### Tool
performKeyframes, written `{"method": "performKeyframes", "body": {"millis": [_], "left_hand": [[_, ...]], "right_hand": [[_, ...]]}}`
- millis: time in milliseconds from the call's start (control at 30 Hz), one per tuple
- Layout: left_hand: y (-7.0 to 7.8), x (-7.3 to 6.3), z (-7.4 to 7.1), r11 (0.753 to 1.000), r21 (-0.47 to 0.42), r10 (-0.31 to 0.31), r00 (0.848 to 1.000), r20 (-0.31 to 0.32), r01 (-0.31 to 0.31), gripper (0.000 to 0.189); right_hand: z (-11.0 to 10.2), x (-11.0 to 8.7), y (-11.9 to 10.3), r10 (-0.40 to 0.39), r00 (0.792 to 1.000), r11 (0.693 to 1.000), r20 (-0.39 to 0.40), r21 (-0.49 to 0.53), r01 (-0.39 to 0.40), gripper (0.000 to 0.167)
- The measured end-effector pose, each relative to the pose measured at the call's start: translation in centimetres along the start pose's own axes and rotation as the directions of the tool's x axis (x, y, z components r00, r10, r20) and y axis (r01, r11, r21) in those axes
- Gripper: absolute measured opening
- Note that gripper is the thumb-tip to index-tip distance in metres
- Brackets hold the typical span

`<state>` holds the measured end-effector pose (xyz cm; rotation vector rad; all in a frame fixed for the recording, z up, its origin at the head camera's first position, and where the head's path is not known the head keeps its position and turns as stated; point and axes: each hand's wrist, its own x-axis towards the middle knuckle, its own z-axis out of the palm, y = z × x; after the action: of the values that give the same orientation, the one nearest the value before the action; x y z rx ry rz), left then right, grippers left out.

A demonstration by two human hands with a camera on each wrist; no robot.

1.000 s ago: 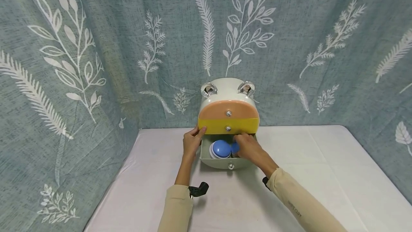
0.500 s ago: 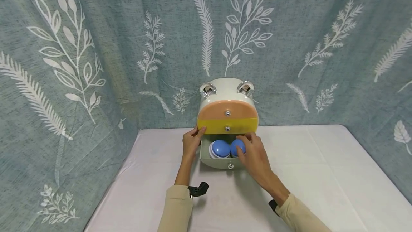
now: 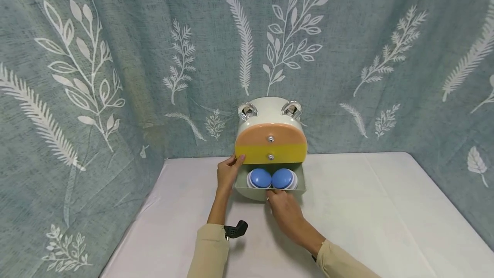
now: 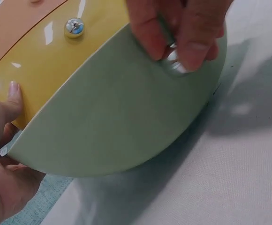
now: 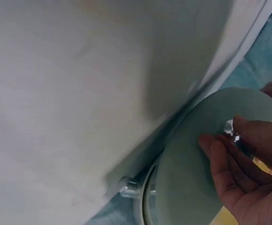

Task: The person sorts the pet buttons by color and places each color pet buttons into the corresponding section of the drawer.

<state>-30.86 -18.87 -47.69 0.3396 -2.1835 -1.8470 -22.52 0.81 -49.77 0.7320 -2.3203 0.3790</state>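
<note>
A small rounded drawer cabinet (image 3: 272, 113) stands at the back of the table, with an orange top drawer (image 3: 256, 134), a yellow middle drawer (image 3: 287, 153) and a pulled-out green bottom drawer (image 4: 112, 103). Inside the green drawer, two round white items with blue domed tops (image 3: 260, 178) lie side by side. My left hand (image 3: 227, 175) grips the cabinet's left side, its thumb on the yellow front. With thumb and fingers, my right hand (image 3: 285, 209) pinches the silver knob (image 4: 176, 61) of the green drawer.
A white cloth covers the table (image 3: 359, 209). Behind it hangs a blue-green curtain (image 3: 208, 55) with white leaf prints, close at the cabinet's back. Silver ring-like ears (image 3: 292, 109) stick up from the cabinet's top.
My right hand has let go of the right blue-topped item, which now rests in the drawer, and has moved down and left to the drawer knob. The left hand keeps its grip.
</note>
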Motion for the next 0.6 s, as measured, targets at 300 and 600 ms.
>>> {"method": "performKeyframes", "body": {"millis": [300,600], "left_hand": [[0.5,0.5,-0.7,1.000,-0.028,0.003,1.000,0.016,-0.003,0.059],[0.0,0.0,0.1,0.990,-0.135,-0.038,0.998,0.054,0.045,0.057]], "right_hand": [[1.6,2.8,1.7,0.019,0.999,1.000,-0.035,-0.013,-0.019,0.021],[4.1,5.2,4.8,0.143,0.989,0.987,0.046,0.070,-0.146,0.029]]}}
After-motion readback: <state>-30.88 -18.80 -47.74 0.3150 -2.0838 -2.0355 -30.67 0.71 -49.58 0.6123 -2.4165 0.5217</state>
